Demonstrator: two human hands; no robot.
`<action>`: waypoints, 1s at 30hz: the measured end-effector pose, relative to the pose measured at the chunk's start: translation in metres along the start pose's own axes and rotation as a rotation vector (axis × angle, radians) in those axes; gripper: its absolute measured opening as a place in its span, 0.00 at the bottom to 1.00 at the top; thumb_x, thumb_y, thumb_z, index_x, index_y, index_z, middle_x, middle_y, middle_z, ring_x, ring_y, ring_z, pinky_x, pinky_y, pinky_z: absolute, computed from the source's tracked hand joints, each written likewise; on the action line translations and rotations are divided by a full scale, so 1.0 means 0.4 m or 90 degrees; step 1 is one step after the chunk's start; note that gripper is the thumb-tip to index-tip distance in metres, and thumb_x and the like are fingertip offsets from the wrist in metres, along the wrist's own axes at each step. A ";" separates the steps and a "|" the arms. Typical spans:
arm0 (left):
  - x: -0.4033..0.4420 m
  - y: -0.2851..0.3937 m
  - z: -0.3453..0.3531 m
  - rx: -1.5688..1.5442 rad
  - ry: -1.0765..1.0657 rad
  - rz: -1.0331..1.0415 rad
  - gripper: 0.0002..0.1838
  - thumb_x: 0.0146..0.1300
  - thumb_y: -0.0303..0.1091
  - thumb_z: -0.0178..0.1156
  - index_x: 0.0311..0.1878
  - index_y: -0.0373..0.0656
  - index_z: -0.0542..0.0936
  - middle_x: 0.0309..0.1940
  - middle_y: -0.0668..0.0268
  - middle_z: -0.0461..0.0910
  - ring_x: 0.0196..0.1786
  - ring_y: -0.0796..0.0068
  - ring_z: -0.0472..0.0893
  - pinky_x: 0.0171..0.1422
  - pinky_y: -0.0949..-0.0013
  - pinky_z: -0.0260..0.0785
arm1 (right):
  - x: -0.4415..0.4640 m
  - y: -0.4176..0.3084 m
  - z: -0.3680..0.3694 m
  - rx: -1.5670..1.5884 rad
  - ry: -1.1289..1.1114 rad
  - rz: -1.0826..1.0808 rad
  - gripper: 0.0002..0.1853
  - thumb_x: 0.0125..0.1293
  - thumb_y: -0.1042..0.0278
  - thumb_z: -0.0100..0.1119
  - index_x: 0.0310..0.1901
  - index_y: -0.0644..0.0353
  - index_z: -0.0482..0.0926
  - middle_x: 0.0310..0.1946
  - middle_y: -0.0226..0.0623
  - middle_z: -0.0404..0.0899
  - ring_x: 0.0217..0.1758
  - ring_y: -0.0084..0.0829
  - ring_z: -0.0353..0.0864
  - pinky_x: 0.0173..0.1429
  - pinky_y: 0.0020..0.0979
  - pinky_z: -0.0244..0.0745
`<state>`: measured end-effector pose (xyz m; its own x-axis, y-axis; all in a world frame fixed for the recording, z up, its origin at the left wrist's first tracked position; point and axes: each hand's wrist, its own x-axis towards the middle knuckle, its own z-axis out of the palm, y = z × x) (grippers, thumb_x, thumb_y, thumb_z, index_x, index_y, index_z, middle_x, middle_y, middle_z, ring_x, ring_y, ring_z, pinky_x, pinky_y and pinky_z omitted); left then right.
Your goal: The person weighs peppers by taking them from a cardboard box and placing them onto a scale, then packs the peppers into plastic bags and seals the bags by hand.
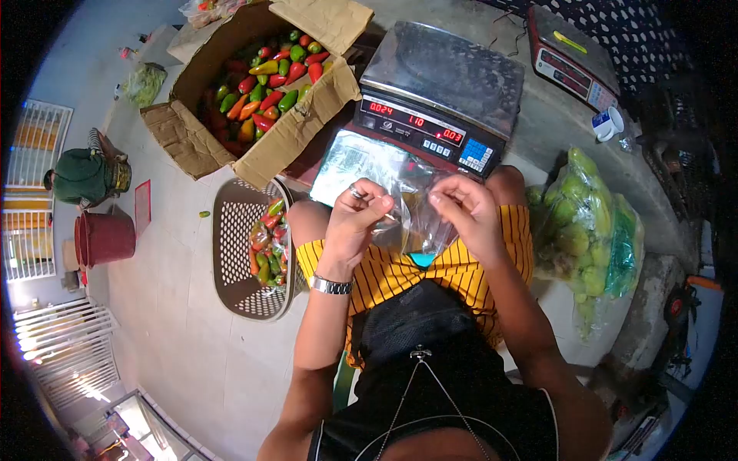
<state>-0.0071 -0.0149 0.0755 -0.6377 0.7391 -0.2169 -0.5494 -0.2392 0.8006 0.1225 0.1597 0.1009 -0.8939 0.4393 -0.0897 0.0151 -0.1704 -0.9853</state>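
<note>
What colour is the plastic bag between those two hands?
The plastic bag is clear, with no tint I can see; it shows in the head view.

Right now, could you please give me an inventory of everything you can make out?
Clear plastic bag: 1, transparent, centre
Flat plastic packaging: count unclear, clear, beneath the large scale's display
Large scale: 1, silver and black, upper centre
Smaller scale: 1, dark-topped, upper right
Slim tool: 1, yellow, on the smaller scale
Cup: 1, white, right
Cardboard box: 1, brown, upper left
Peppers: many, red, green, orange and yellow, box and basket
Basket: 1, beige, left
Bagged produce: count unclear, green, right
Bucket: at least 1, red, far left
Other person: 1, green top, far left
Left hand: 1, silver watch, pinching bag
Right hand: 1, bare, pinching bag
</note>
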 end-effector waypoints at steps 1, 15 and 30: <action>-0.004 -0.008 0.003 -0.006 -0.017 -0.034 0.06 0.69 0.28 0.69 0.39 0.44 0.79 0.36 0.68 0.81 0.43 0.77 0.81 0.43 0.72 0.75 | -0.005 -0.014 0.009 0.014 -0.022 0.011 0.08 0.70 0.72 0.68 0.47 0.65 0.84 0.42 0.33 0.87 0.43 0.21 0.86 0.49 0.23 0.79; -0.024 -0.005 -0.067 0.060 0.077 0.011 0.04 0.75 0.30 0.62 0.43 0.42 0.78 0.34 0.70 0.78 0.33 0.77 0.79 0.39 0.73 0.72 | -0.009 0.067 -0.090 -0.040 -0.054 -0.023 0.06 0.70 0.74 0.65 0.44 0.62 0.78 0.36 0.25 0.80 0.35 0.15 0.77 0.40 0.20 0.73; -0.071 -0.031 0.064 -0.244 -0.071 -0.022 0.06 0.75 0.27 0.61 0.46 0.42 0.73 0.34 0.73 0.73 0.36 0.80 0.73 0.56 0.68 0.70 | 0.036 0.202 -0.006 -0.105 0.109 0.083 0.08 0.66 0.81 0.66 0.43 0.62 0.76 0.31 0.30 0.80 0.33 0.22 0.80 0.36 0.25 0.75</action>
<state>0.0318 -0.0167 0.0861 -0.5650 0.8092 -0.1610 -0.7443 -0.4157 0.5227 0.1119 0.1542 0.0195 -0.7916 0.5676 -0.2263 0.2097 -0.0956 -0.9731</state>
